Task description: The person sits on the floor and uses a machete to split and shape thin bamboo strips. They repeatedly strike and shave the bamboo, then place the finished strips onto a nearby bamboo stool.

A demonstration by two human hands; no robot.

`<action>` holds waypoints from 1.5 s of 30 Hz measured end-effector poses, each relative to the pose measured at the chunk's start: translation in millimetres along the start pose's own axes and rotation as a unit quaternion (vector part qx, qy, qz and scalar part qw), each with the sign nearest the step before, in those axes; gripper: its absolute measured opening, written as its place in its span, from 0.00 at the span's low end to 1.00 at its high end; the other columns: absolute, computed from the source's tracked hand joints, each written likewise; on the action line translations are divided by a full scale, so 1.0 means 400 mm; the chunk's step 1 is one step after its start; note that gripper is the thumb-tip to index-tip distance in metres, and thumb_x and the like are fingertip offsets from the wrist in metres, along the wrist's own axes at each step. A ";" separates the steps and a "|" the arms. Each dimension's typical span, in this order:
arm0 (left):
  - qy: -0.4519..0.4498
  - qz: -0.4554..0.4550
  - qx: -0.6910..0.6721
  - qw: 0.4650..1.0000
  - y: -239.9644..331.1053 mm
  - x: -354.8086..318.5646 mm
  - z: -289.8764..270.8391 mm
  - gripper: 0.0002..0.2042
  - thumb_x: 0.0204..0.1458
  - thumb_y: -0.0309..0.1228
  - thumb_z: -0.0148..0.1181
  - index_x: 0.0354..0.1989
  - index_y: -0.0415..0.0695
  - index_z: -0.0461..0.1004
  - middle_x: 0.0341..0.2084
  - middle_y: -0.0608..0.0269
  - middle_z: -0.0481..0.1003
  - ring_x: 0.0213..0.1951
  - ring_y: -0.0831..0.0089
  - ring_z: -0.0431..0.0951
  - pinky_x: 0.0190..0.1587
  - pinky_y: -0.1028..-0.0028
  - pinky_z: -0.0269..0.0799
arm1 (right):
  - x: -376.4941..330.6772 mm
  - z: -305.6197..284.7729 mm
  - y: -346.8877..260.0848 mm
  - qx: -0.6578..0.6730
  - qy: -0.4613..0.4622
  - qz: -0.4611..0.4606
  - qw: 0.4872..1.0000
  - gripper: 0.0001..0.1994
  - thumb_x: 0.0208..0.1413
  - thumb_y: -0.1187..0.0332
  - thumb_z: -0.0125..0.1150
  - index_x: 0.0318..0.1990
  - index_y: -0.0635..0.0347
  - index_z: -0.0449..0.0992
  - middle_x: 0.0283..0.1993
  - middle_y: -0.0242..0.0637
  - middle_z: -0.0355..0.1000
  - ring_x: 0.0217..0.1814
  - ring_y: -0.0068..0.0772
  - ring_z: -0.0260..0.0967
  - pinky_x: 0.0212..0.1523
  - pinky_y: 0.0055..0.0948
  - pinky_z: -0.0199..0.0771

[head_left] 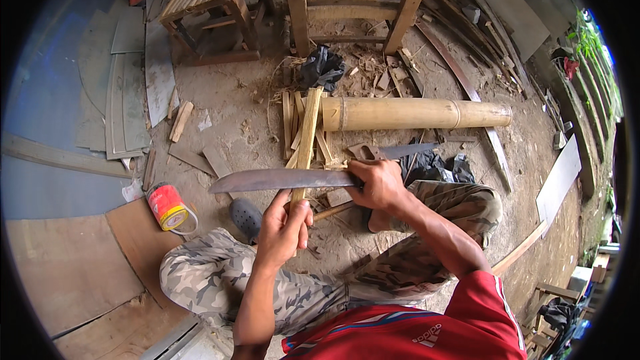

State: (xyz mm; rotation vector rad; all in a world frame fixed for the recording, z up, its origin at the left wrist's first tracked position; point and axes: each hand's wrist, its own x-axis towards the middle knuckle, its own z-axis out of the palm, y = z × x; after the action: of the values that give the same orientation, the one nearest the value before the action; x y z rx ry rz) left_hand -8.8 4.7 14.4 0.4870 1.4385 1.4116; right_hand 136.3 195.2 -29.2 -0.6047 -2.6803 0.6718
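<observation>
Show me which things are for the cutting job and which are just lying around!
Likely for the job:
- machete, in the right hand
- bamboo strip, in the left hand

Seemingly just lying about:
- red-and-yellow can
- black plastic bag
- handsaw, unused now

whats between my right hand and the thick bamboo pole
A handsaw, as the head view shows: its wooden handle and part of its blade lie between the right hand and the thick bamboo pole.
</observation>
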 end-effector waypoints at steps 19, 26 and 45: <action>0.046 -0.062 -0.133 0.988 -0.005 -0.001 0.026 0.20 0.70 0.30 0.41 0.69 0.47 0.59 0.27 0.65 0.68 0.15 0.85 0.60 0.16 0.84 0.59 | 0.000 0.007 -0.020 -0.049 -0.028 -0.045 0.997 0.08 0.50 0.62 0.62 0.26 0.53 0.74 0.18 0.32 0.71 0.15 0.37 0.69 0.18 0.41 0.69; 0.014 -0.054 -0.092 0.994 0.004 -0.015 0.029 0.23 0.70 0.31 0.41 0.73 0.49 0.54 0.27 0.66 0.67 0.15 0.87 0.60 0.15 0.85 0.58 | 0.039 0.009 0.076 -0.113 0.002 0.065 0.991 0.11 0.58 0.55 0.58 0.26 0.46 0.77 0.14 0.25 0.67 0.12 0.25 0.62 0.13 0.36 0.65; 0.032 -0.048 -0.028 0.998 0.006 -0.013 0.035 0.23 0.70 0.30 0.39 0.73 0.48 0.53 0.26 0.68 0.67 0.15 0.88 0.59 0.15 0.85 0.59 | 0.033 0.019 0.058 -0.050 -0.053 0.048 0.996 0.08 0.48 0.59 0.64 0.29 0.50 0.76 0.20 0.33 0.74 0.15 0.40 0.68 0.19 0.41 0.71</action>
State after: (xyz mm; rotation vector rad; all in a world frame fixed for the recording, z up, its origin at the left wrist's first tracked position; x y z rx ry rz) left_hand 4.4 7.7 21.5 0.3370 1.4504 1.3972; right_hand 129.6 217.1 -44.9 -0.7489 -2.8115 0.6149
